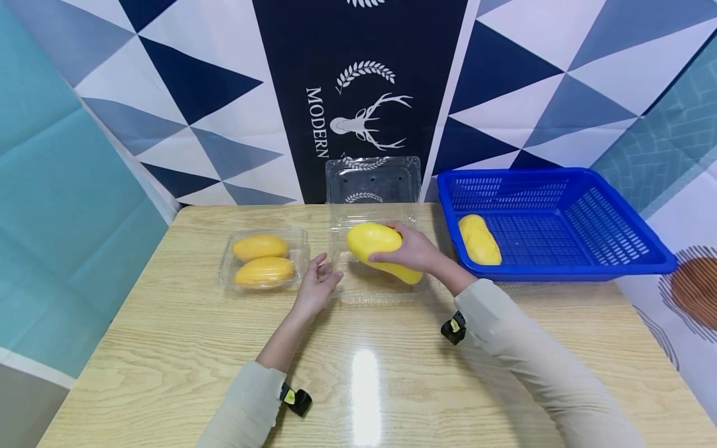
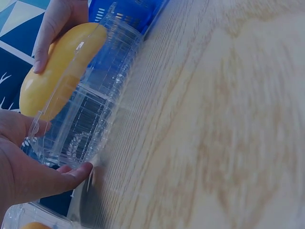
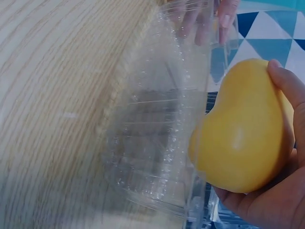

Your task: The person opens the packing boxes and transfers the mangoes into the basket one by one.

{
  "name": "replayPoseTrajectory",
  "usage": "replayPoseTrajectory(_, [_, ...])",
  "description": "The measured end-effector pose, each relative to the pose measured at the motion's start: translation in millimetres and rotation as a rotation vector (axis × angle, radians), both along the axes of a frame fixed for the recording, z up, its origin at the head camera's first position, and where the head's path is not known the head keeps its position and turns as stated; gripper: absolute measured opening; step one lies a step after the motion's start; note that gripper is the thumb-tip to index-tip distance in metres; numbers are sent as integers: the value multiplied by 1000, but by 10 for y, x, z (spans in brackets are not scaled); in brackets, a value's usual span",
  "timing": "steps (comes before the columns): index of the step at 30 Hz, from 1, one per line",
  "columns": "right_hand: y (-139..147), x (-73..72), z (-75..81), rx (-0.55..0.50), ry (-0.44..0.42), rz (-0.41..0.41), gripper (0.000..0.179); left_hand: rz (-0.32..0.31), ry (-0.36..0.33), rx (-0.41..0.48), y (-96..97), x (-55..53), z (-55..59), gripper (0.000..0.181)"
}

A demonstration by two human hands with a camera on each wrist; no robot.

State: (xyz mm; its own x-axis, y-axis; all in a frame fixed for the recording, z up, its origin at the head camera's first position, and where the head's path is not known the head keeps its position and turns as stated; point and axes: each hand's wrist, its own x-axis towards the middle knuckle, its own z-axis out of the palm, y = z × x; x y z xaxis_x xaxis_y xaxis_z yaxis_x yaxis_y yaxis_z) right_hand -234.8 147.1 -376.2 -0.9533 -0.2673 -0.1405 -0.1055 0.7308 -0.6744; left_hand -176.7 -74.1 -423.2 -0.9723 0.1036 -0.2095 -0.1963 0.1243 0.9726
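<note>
My right hand point(image 1: 411, 249) holds a yellow mango point(image 1: 372, 239), smooth and bent in the middle, over an open clear plastic box point(image 1: 366, 295). The thumb lies along one side of the mango point(image 3: 243, 129) and the fingers curl beneath it in the right wrist view. At the left side of that box, my left hand point(image 1: 318, 286) has its thumb and fingers about the corner of the wall point(image 2: 62, 133). The box's hinged lid point(image 1: 372, 180) stands raised at the back.
Left of my left hand, another clear box point(image 1: 302, 239) contains two yellow mangoes point(image 1: 263, 272). A blue slatted basket point(image 1: 560, 270) stands at the right with one yellow mango point(image 1: 478, 239) by its left wall. A patterned cloth point(image 1: 241, 81) hangs behind the wooden table point(image 1: 168, 348).
</note>
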Motion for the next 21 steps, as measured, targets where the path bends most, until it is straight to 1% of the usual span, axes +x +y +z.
replayPoseTrajectory(2, [5, 2, 23, -9, 6, -11, 94, 6, 0, 1, -6, -40, -87, 66])
replayPoseTrajectory(6, [11, -2, 56, -12, 1, -29, 95, 20, 18, -5, 7, -54, -151, 64])
replayPoseTrajectory(11, [9, -7, 112, -13, -8, -47, 96, 25, 45, -11, 15, -55, -165, 63])
replayPoseTrajectory(16, [25, 2, 182, -21, -2, -61, 96, 22, 45, -14, 10, -51, -172, 64])
replayPoseTrajectory(21, [58, 11, 276, -52, 21, -60, 92, 19, 49, -18, 7, -51, -170, 63])
